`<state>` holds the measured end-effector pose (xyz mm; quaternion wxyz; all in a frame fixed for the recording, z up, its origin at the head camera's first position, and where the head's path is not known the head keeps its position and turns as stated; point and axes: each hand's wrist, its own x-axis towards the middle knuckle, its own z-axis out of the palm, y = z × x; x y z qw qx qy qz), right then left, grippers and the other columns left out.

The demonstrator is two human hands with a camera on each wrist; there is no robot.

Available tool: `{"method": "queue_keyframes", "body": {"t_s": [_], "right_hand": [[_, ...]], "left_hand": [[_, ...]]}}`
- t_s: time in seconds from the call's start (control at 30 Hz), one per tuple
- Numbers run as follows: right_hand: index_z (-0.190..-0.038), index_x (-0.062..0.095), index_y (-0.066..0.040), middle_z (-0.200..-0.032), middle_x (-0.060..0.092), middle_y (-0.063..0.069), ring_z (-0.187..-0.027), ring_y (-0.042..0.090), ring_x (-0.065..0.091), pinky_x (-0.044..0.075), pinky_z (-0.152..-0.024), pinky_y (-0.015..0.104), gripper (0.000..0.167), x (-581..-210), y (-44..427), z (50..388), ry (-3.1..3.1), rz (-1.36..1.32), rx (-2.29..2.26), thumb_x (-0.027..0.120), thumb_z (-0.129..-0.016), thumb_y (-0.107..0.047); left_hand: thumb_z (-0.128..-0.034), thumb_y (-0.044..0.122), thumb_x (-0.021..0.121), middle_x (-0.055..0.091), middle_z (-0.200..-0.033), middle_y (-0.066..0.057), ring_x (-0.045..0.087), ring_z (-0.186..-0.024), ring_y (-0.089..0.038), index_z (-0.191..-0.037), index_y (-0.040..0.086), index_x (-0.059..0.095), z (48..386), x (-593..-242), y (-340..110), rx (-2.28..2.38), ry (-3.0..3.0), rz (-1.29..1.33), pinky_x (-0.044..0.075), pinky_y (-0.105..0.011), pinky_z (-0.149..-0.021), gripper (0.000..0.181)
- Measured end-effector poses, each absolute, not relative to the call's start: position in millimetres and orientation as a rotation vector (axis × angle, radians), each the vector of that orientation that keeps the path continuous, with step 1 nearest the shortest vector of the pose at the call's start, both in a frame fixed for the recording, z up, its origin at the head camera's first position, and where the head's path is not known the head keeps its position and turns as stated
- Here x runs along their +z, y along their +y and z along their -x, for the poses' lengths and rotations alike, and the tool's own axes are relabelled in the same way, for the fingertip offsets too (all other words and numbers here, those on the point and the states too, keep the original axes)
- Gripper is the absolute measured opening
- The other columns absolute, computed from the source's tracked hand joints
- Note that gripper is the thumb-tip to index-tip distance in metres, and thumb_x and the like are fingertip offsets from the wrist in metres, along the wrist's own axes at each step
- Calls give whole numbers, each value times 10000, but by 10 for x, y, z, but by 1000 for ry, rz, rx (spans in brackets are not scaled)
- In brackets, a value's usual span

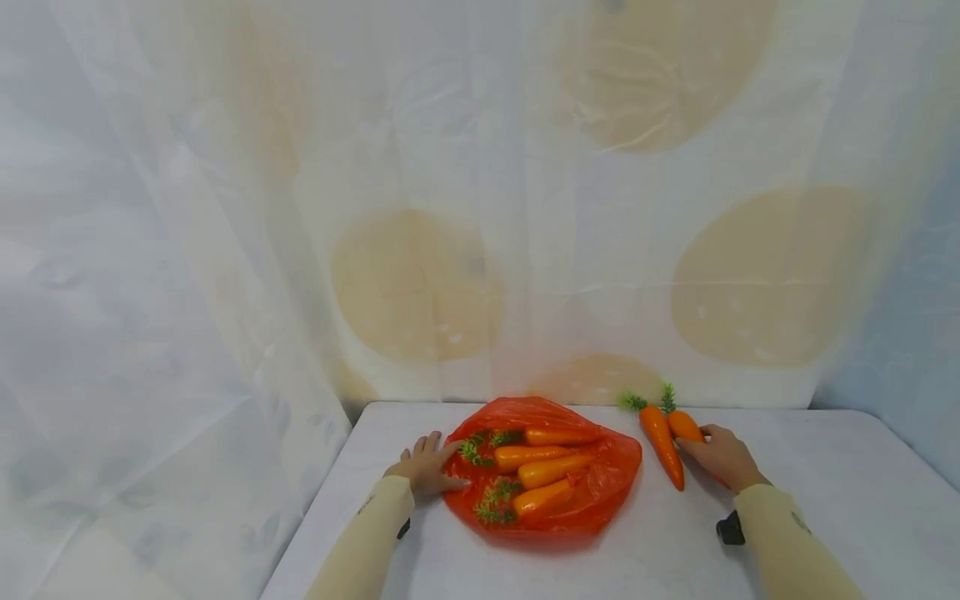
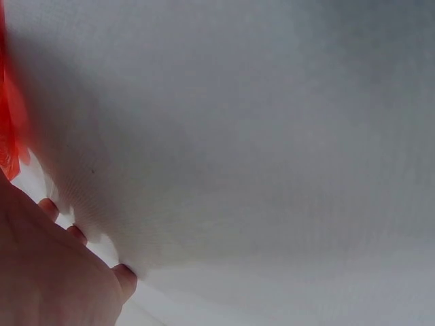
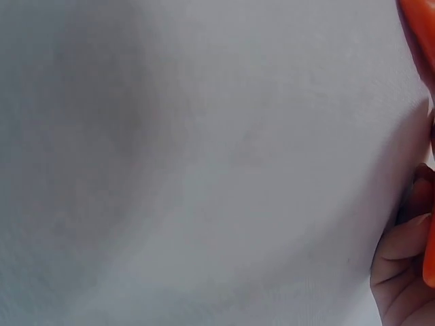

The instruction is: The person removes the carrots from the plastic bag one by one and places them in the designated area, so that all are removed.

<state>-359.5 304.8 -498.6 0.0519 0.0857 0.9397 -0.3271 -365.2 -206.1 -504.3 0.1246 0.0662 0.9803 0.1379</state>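
A red plastic bag (image 1: 618,492) lies spread on the table, with several orange carrots (image 1: 543,472) with green tops in or under its film. At the bag's left edge my left hand (image 1: 426,468) rests with fingers spread, the thumb side touching the film. To the right of the bag lie two loose carrots. One carrot (image 1: 662,448) points toward me. The other carrot (image 1: 684,426) is gripped by my right hand (image 1: 722,457), which covers its lower part. In the right wrist view curled fingers (image 3: 404,241) show against the held carrot (image 3: 430,261).
The white table (image 1: 825,500) extends to both sides. Behind it hangs a pale curtain (image 1: 525,250) with large tan circles, close to the table's back edge. Another pale sheet (image 1: 187,375) hangs along the left.
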Motion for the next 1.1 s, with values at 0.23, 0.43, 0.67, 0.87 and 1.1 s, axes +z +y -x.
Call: {"method": "queue_keyframes", "body": {"t_s": [0.23,0.43,0.67,0.87,1.1], "right_hand": [[-1335,365,214,-1318,445,419,-1106,507,505,439,-978,630,894,-4964,3057,3593,2855,-250,-968,560,-918,-552],[-1341,355,208,-1314,442,416,-1089,498,506,449,-971,623,904,-4941,3047,3598,2850,-246,-954,572,-912,-557],[-1378,316,153,-1313,407,408,-1099,504,480,470,-950,619,873,-4930,3039,3577,2801,-326,-970,625,-903,-511],[-1389,307,136,-1326,392,410,-1114,511,477,468,-955,622,920,-4916,3095,3572,2774,-303,-1004,668,-869,-531],[-1424,271,107,-1292,434,397,-1062,451,539,503,-922,574,865,-4904,3161,3576,2713,-197,-1075,716,-846,-359]], "left_hand": [[-757,679,701,235,-1617,-119,217,-1464,-402,-1492,363,404,3664,-5048,-2066,380,2863,-195,221,-701,-1130,854],[-752,659,719,245,-1613,-119,224,-1459,-402,-1486,361,415,3648,-5013,-2061,398,2861,-178,235,-706,-1121,849],[-764,661,710,238,-1612,-113,221,-1460,-393,-1491,357,405,3635,-5007,-2044,388,2854,-192,226,-692,-1134,845],[-757,669,711,226,-1616,-113,202,-1467,-394,-1495,349,402,3613,-4999,-2028,396,2860,-187,204,-706,-1134,862],[-763,666,706,217,-1624,-119,189,-1476,-394,-1498,349,402,3609,-5000,-2023,421,2846,-162,175,-687,-1156,856]]}}
